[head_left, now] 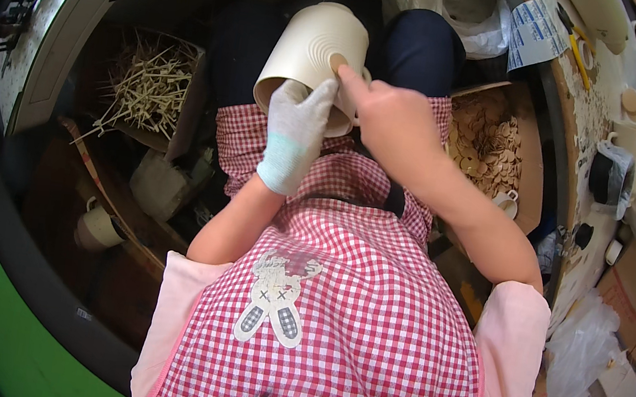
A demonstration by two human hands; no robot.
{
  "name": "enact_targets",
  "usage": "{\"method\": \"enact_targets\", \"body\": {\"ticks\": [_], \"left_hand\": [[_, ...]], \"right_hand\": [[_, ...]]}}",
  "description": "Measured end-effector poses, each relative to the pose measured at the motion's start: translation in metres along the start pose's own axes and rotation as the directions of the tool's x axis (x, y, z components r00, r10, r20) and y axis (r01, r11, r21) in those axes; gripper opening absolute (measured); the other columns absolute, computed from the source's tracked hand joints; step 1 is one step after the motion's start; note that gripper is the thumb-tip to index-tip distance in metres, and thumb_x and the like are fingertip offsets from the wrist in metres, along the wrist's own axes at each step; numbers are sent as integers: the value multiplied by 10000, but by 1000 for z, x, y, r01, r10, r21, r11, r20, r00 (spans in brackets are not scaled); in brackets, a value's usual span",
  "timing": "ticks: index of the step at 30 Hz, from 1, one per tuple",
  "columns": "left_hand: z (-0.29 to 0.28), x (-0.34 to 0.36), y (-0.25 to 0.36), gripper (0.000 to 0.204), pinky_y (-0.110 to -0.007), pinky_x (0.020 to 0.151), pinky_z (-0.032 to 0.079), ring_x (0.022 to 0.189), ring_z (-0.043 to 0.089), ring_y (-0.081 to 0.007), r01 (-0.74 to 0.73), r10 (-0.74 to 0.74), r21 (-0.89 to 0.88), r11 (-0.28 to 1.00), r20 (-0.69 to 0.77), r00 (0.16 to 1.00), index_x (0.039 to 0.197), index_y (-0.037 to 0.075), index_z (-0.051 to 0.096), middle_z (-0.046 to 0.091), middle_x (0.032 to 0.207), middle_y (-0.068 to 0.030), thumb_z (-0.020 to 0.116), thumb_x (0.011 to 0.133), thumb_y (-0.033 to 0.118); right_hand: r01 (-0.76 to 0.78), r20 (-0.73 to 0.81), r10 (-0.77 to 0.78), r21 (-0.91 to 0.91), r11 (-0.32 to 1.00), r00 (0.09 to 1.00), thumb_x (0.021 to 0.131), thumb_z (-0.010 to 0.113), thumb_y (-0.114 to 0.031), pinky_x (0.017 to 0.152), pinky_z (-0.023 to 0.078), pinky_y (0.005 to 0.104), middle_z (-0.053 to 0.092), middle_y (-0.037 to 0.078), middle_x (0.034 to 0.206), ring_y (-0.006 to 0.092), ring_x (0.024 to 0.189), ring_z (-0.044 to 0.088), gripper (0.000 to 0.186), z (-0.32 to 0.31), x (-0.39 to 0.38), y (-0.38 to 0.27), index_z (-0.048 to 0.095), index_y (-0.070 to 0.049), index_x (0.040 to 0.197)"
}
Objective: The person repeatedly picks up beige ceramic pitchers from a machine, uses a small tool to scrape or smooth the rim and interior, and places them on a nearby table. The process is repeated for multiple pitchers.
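Observation:
My left hand [296, 127], in a pale glove with a mint cuff, grips the rim of a cream cylindrical mug [306, 46]. The mug lies tilted between my knees, its open mouth toward me. Ripple-like rings are raised on its side, and part of a handle shows at its right. My bare right hand [389, 115] reaches across with the index finger extended and the other fingers curled. Its fingertip presses a small round tan disc [337, 62] against the ringed area. Whether the thumb also touches the disc is hidden.
A carton [534, 159] of loose tan discs stands at my right, with a small white cup in it. Left is a box of thin straw-coloured strips [158, 85]. Another cream mug [97, 227] sits lower left. The worn workbench [575, 164] at right carries cups and plastic bags.

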State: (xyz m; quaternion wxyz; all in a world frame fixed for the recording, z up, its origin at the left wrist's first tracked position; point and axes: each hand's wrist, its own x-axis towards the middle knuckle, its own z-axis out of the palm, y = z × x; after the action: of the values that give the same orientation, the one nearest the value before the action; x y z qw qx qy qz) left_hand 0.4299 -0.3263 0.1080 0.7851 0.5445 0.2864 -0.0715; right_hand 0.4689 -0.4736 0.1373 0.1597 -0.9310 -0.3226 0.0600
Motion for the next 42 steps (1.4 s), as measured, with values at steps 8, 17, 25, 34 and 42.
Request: {"method": "enact_targets", "body": {"ticks": [8, 17, 25, 34, 42], "left_hand": [[-48, -29, 39, 520, -369, 1005, 539, 1150, 670, -210, 19, 55, -265, 964, 270, 961, 1342, -53, 611, 712, 1217, -134, 807, 934, 202], [-47, -30, 35, 563, -366, 983, 555, 1056, 694, -210, -178, 176, 49, 983, 41, 984, 1299, -14, 628, 727, 1148, -143, 860, 886, 290], [-38, 20, 33, 392, -324, 928, 559, 1036, 693, -180, -339, 340, -121, 933, -15, 940, 1276, -24, 635, 724, 1164, -94, 640, 1043, 292], [-71, 45, -1, 582, -389, 1133, 452, 1325, 575, -256, -597, 450, 151, 788, 520, 726, 1520, 10, 477, 577, 1499, -112, 696, 998, 146], [-217, -9, 112, 554, -397, 1073, 481, 1321, 561, -252, -810, 835, 235, 537, -283, 472, 1489, -17, 470, 548, 1488, -136, 646, 1042, 259]], "right_hand": [[-230, -49, 623, 904, 359, 781, 1020, 524, -683, 503, 289, 188, 624, -57, 963, -10, 601, 381, 784, -43, 14, 93, 574, -8, 1416], [-30, -72, 395, 969, 246, 916, 880, 848, -370, 961, 549, 320, 709, 95, 1262, 187, 1113, 681, 664, -32, 25, 85, 603, 12, 1365], [-11, -99, 532, 980, 200, 841, 866, 875, -294, 1026, 495, 306, 693, 86, 1247, 151, 1147, 634, 598, -60, 37, 75, 630, 5, 1323], [-63, 11, 225, 972, 226, 974, 1048, 547, -545, 470, 313, 186, 620, -79, 836, -6, 583, 439, 557, -68, 24, 150, 675, -72, 1314], [-801, -613, 555, -236, 551, 562, 1077, 508, -397, 1052, 445, 538, 633, 344, 1226, 512, 1196, 569, 518, -114, -61, 461, 628, 46, 1316]]}}
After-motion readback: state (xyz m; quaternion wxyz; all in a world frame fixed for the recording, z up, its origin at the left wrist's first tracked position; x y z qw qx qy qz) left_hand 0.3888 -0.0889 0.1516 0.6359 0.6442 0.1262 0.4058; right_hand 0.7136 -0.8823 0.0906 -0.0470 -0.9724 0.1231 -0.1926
